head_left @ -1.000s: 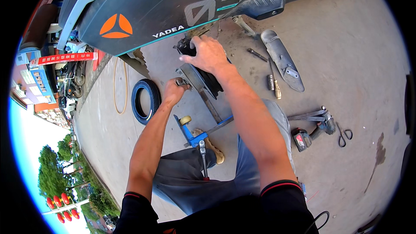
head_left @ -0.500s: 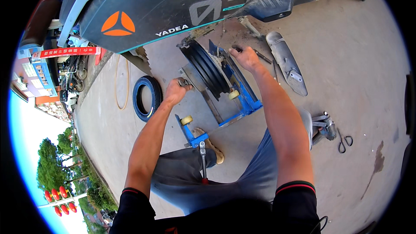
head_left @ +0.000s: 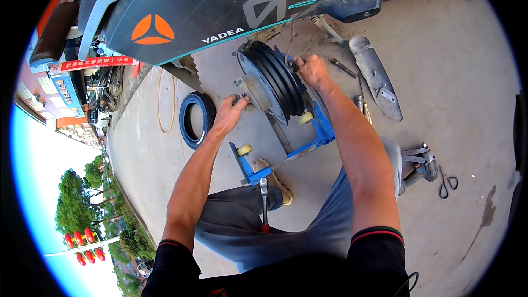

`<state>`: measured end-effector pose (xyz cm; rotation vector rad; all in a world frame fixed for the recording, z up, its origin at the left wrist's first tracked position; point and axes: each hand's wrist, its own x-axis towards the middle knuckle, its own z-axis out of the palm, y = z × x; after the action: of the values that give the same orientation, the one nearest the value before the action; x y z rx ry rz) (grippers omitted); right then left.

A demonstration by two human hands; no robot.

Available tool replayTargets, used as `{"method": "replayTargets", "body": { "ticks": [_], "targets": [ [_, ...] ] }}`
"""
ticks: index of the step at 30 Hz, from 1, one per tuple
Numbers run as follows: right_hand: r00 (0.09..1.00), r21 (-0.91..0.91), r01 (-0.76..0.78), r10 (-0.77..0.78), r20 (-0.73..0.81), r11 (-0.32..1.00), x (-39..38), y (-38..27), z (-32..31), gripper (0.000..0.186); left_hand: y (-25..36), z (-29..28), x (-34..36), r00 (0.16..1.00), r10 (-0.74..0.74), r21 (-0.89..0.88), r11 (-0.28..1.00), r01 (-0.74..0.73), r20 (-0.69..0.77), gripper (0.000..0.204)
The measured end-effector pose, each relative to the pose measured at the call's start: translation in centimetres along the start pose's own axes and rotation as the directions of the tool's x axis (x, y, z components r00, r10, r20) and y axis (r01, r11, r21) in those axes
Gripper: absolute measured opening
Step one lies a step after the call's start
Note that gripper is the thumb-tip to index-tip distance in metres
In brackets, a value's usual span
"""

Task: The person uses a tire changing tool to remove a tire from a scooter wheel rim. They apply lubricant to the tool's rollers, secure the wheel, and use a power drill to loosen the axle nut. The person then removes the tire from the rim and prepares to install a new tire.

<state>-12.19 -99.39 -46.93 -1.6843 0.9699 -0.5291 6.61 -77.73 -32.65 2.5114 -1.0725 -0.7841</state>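
The black wheel rim [head_left: 281,85] is between the two hands, on the near side of the dark scooter panel [head_left: 187,19] and beside the blue stand [head_left: 323,132] with pale rollers. At the rim's left side, the left hand [head_left: 230,113] has its fingers closed around a small metal part [head_left: 239,99]. The right hand [head_left: 313,71] is at the rim's right side, fingers curled; I cannot tell what they grip. A tyre [head_left: 208,113] lies on the floor [head_left: 148,170] to the left; scissors [head_left: 445,185] and a power tool [head_left: 427,169] lie near right.
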Motion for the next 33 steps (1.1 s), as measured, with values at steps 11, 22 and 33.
{"method": "replayTargets", "body": {
  "ticks": [11,22,33],
  "targets": [
    [0.999,0.152,0.047,-0.044,-0.020,0.987,-0.7,0.7,0.0,0.037,-2.3,0.2,0.0,1.000,-0.010,0.008,1.000,0.010,0.028,0.059],
    [0.994,0.306,0.068,-0.037,-0.106,0.950,-1.9,1.8,1.0,0.033,-1.4,-0.7,0.4,0.979,-0.069,-0.335,0.933,0.132,0.193,0.079],
    [0.995,0.450,-0.034,0.074,-0.072,0.892,-1.3,0.4,2.4,0.048,-0.7,0.9,1.4,0.961,-0.270,-0.252,0.928,0.275,0.056,0.085]
  ]
}}
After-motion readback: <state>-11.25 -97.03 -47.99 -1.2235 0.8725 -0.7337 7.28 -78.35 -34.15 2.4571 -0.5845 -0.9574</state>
